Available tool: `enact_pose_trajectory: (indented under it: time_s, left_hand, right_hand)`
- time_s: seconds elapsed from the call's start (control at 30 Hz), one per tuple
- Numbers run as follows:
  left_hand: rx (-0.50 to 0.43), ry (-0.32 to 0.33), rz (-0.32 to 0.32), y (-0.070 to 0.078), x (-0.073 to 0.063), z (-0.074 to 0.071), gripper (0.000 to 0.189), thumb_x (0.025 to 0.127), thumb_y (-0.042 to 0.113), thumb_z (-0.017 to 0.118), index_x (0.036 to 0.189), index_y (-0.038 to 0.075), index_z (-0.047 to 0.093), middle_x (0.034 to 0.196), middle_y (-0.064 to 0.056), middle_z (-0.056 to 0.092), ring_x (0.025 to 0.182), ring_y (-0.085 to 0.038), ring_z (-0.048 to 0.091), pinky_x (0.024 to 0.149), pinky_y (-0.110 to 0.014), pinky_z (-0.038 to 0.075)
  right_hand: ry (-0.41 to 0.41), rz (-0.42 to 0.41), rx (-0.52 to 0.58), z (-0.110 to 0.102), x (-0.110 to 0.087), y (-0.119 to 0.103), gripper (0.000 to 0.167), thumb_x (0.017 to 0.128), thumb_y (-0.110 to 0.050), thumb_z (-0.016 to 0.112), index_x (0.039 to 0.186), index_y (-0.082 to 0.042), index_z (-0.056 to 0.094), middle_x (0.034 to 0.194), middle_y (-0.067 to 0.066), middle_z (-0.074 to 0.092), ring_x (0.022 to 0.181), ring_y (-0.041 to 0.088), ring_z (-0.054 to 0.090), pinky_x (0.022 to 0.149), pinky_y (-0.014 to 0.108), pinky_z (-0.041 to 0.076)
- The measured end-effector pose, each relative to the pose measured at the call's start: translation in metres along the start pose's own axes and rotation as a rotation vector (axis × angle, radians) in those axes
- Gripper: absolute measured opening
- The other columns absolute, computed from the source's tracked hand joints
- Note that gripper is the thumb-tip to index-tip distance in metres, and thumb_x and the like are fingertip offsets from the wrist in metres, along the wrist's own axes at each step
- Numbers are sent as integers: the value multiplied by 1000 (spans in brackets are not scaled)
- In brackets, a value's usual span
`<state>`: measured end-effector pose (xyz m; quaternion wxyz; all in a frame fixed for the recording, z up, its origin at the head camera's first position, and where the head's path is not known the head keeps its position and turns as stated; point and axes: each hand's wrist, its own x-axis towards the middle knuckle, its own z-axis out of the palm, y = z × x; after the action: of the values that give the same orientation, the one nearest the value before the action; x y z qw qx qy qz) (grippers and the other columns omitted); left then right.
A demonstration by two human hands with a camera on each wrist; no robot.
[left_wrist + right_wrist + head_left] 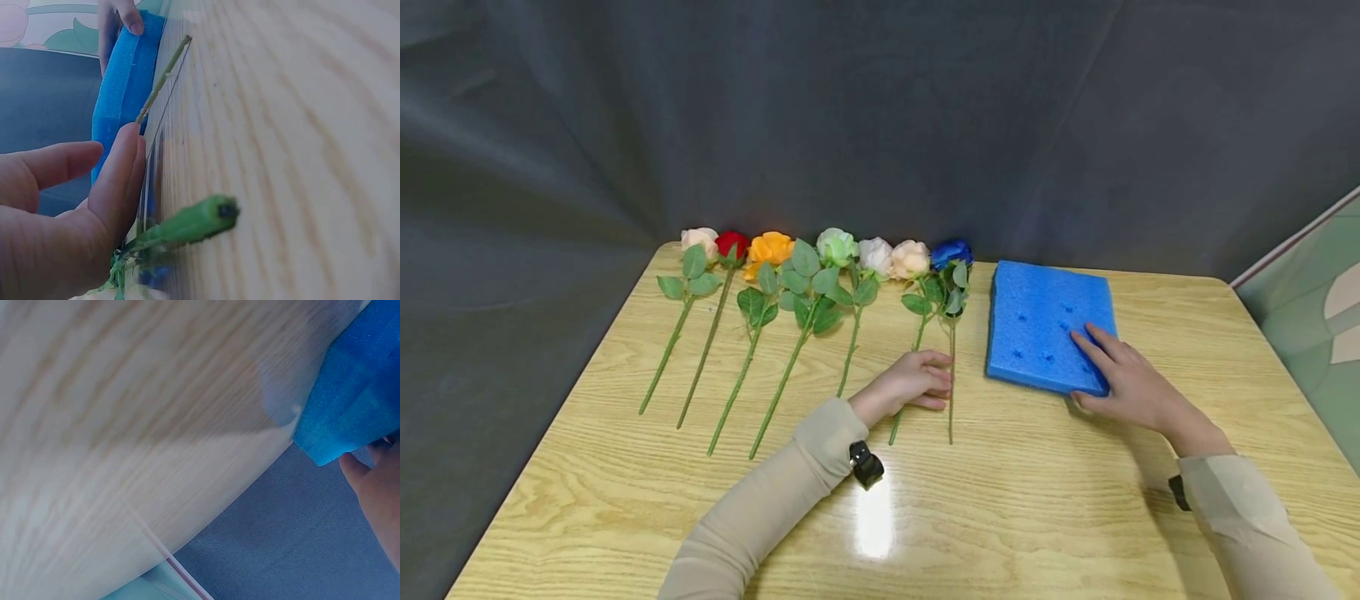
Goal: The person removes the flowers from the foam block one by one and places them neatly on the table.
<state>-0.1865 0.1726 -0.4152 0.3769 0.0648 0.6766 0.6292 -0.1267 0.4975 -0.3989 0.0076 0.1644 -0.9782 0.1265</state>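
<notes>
In the head view my left hand (917,381) is at the blue rose (952,253), its fingertips touching the thin stem (952,392). The left wrist view shows this hand's thumb (69,164) apart from the fingers, which lie against the stem. My right hand (1138,385) rests on the blue foam block (1037,287), fingers spread over its top and thumb at the near right corner. Several small holes dot the top of the block. A cream-peach rose (910,260) lies just left of the blue one, its stem passing partly beneath my left hand.
Further left lie a white rose (876,255), a green rose (837,247), an orange rose (771,248), a red rose (731,245) and a pale pink rose (700,240). A dark curtain (880,117) hangs behind the wooden table (1000,517).
</notes>
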Motion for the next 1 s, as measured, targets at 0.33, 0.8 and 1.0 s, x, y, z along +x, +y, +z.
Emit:
enact_pose_trajectory:
  time_s: [0.33, 0.8, 1.0]
  left_hand:
    - [-1, -14, 2, 4, -5, -1, 47, 96, -2, 48, 143, 2, 40, 135, -23, 52, 114, -34, 60, 87, -34, 58]
    - [29, -21, 60, 6, -35, -32, 48, 99, 5, 48, 145, 4, 37, 138, -22, 50, 120, -34, 56, 94, -36, 55]
    - [94, 91, 151, 9, -62, -62, 47, 100, 7, 45, 146, 2, 35, 138, -24, 48, 121, -37, 53, 99, -42, 51]
  right_hand:
    - [9, -30, -5, 0, -1, 2, 92, 79, -30, 74, 151, -6, 24, 152, 31, 23, 135, 54, 27, 106, 68, 26]
    - [-33, 3, 68, -5, 0, -4, 90, 83, -38, 71, 150, -2, 25, 151, 35, 21, 137, 55, 21, 111, 70, 16]
    - [-12, 32, 89, -11, 4, -12, 79, 88, -38, 66, 147, 1, 31, 148, 36, 25, 135, 57, 22, 109, 70, 18]
